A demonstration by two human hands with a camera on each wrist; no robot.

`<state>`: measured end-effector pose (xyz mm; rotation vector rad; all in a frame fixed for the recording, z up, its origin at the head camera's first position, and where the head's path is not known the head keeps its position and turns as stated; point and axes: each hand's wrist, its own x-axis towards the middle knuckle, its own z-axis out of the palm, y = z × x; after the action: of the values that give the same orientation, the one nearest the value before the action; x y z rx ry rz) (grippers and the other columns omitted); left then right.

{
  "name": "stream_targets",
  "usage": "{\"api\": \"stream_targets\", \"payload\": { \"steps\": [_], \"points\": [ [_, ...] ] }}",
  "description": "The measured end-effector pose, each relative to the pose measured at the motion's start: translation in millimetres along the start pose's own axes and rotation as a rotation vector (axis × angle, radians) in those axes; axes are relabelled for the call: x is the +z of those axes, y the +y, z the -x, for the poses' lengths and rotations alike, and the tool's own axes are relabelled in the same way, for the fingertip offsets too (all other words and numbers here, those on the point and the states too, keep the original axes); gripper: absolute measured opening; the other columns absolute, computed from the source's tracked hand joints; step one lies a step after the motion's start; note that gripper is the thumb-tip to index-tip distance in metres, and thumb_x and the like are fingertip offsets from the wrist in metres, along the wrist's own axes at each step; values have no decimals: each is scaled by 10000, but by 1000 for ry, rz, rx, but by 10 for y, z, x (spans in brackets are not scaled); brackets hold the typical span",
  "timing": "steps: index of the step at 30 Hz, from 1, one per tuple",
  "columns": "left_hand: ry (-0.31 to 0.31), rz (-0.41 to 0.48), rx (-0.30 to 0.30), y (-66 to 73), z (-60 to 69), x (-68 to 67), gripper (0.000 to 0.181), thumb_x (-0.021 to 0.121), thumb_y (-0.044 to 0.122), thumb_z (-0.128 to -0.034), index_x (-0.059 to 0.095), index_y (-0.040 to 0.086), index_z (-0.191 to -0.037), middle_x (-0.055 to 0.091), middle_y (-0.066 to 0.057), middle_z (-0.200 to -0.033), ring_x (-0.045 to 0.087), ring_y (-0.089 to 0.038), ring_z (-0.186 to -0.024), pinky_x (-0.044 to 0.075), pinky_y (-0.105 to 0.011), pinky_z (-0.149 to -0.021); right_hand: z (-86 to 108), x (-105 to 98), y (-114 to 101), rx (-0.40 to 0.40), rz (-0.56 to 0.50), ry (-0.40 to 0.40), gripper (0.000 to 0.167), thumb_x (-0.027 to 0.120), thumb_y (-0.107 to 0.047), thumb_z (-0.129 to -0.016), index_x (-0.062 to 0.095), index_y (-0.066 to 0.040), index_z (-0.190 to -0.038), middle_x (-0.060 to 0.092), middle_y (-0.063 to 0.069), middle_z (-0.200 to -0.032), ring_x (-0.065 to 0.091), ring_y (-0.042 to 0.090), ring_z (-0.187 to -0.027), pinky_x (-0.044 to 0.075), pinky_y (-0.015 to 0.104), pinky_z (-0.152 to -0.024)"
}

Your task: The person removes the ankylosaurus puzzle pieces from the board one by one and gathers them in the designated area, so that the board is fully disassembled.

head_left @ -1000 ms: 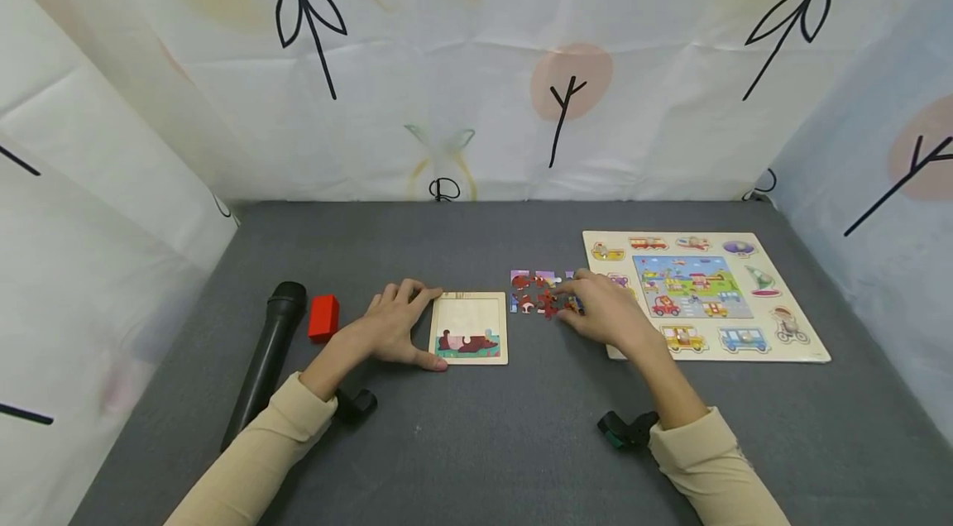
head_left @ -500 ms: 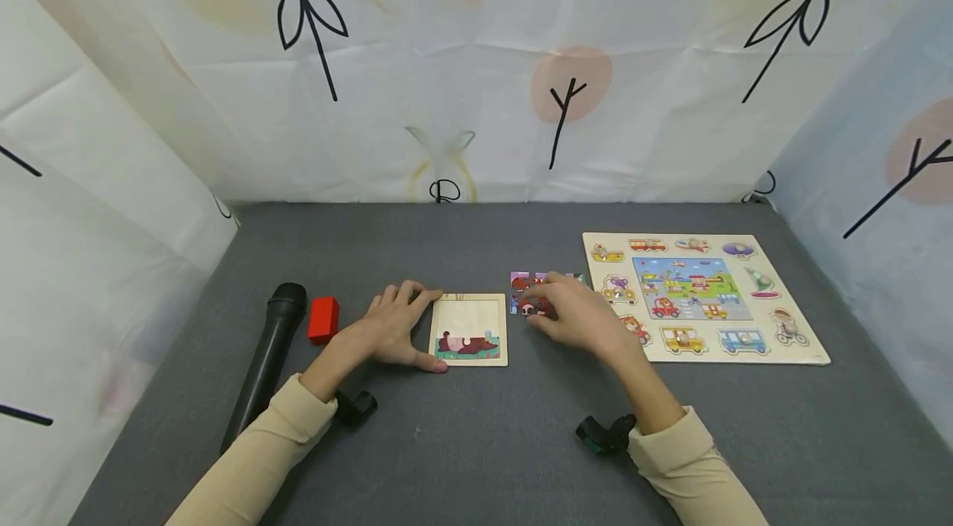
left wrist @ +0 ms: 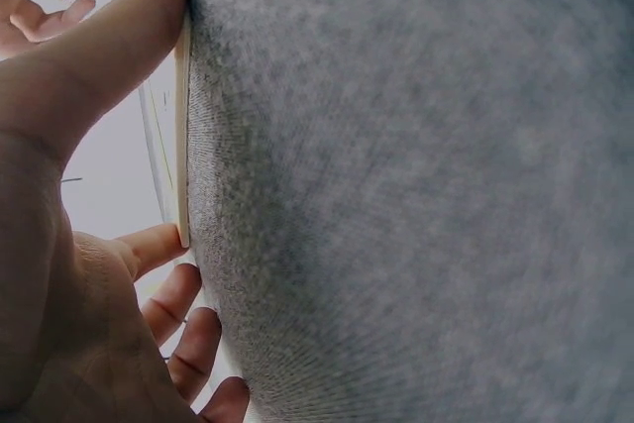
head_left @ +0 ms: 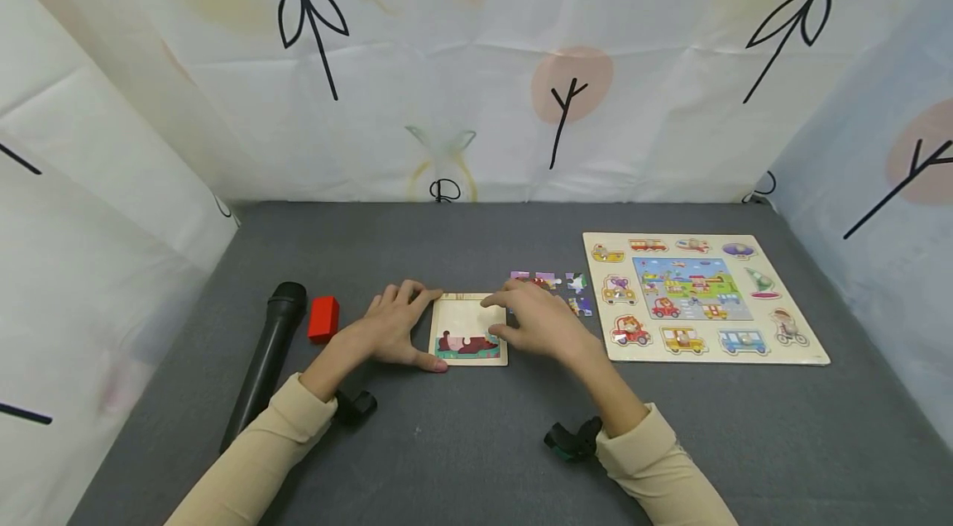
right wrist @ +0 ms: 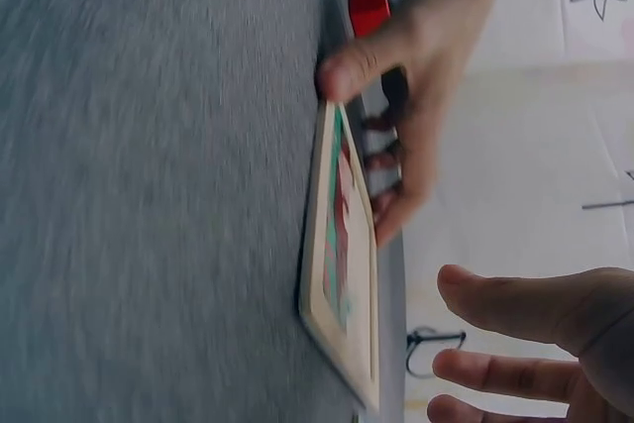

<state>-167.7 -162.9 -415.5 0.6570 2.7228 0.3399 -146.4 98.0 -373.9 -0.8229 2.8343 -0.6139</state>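
A small wooden puzzle tray (head_left: 457, 314) lies on the grey table, its bottom strip filled with joined jigsaw pieces (head_left: 465, 346) in brown and teal. My left hand (head_left: 393, 329) holds the tray's left side, thumb at the near corner and index finger at the far one. Over the tray's right edge hovers my right hand (head_left: 547, 321); in the right wrist view its thumb (right wrist: 505, 302) and fingers stand apart, with nothing visible between them. Loose jigsaw pieces (head_left: 577, 283) lie to the tray's right, partly hidden behind the right hand.
A large wooden board (head_left: 616, 348) with vehicle pictures lies at the right. Left of my left hand are a red block (head_left: 323, 320) and a black microphone (head_left: 270, 361). A patterned white cloth (head_left: 476, 96) hangs behind the table.
My right hand has moved left from the loose pieces to the tray's right edge, uncovering pieces on the right. The left hand and tray have stayed put.
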Motion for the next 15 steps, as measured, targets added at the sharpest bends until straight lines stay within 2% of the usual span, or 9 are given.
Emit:
{"api": "stream_targets", "payload": {
  "steps": [4, 11, 15],
  "points": [
    [-2, -9, 3, -5, 0, -2, 1123, 806, 712, -705, 352, 170, -1577, 370, -156, -1520, 406, -394, -1293, 395, -545, -1014, -71, 72, -106, -5, -11, -31, 343, 763, -211, -926, 732, -138, -1260, 671, 64, -1075, 565, 149, -802, 463, 302, -660],
    [-2, -6, 10, -16, 1, 2, 1122, 800, 715, -712, 345, 174, -1582, 369, -154, -1523, 409, -384, -1279, 394, -542, -1005, -199, 208, -279, -46, 6, -72, 344, 754, -221, -937, 729, -137, -1270, 680, 65, -1127, 618, 184, -875, 513, 341, -734],
    [5, -4, 17, -16, 5, 5, 1118, 802, 710, -712, 349, 172, -1581, 371, -154, -1521, 409, -387, -1282, 390, -544, -999, -255, 291, -345, -82, 6, -90, 325, 733, -196, -948, 731, -130, -1266, 681, 68, -1107, 585, 158, -815, 481, 305, -673]
  ]
}}
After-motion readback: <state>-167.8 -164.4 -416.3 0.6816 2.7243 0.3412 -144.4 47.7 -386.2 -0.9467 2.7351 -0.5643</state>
